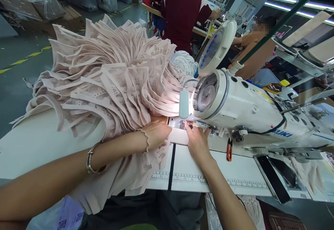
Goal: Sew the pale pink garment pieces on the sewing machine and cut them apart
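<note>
My left hand [158, 135] is closed on the edge of a beige fabric garment piece [141, 167] that hangs over the table's front edge; its fingertips are hidden. My right hand [197, 141] lies at the presser foot [182, 124] of a white sewing machine [245, 101]. Its thumb and fingers are stretched apart, with some fingertips hidden under the machine head. A big heap of beige lace-trimmed pieces [112, 73] lies behind and left of my hands. A small light [184, 104] shines beside the needle area.
Orange-handled thread snips [229, 150] and a phone [272, 177] lie right of my right arm. A ruler strip [188, 179] runs along the table front. A round hinged cover [217, 47] stands up from the machine. Two people work beyond, one in a maroon top [181, 14].
</note>
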A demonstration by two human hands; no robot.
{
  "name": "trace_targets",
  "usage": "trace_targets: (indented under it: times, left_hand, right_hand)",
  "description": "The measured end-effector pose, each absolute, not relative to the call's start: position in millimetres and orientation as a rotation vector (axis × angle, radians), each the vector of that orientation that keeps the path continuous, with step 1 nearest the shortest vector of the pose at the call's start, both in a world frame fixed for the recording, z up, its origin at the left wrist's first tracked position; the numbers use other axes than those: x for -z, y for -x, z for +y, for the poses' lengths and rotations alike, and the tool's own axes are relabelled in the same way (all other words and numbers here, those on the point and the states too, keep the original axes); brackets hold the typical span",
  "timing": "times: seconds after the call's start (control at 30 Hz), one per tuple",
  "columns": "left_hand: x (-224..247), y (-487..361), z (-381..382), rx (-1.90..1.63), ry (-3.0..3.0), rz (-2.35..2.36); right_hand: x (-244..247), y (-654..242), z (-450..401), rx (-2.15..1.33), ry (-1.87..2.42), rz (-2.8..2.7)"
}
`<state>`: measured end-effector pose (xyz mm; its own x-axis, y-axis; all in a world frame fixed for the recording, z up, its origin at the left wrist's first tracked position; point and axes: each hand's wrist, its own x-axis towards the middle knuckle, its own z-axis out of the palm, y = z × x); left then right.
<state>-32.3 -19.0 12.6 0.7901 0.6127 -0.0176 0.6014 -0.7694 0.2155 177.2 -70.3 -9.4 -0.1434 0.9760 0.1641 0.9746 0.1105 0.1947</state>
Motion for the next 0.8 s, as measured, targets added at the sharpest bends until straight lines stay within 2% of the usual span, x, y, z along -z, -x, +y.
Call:
trace_targets:
  times: [0.2,0.5,0.67,0.8]
  left_hand:
    - [-23.5,28.7,-9.3,-0.149,-2.704,0.821]
    - [-18.3,20.7,-6.5,0.052,-2.652,0.989]
    - [-12.9,15.1,-0.8,-0.025,-2.702,0.968]
    - [-14.9,12.2,-5.0,-0.177,-2.734,1.271]
  right_hand:
    - [7.6,-176.0,-70.7,-0.405,-2.064,2.304]
    - [10.0,-178.9,-68.0,-0.322,-2.106,2.319]
    - [11.8,-181.0,-66.4,-0.292,-2.161,2.342]
    - [11.5,-179.0,-65.6,-0.276,-2.187,2.298]
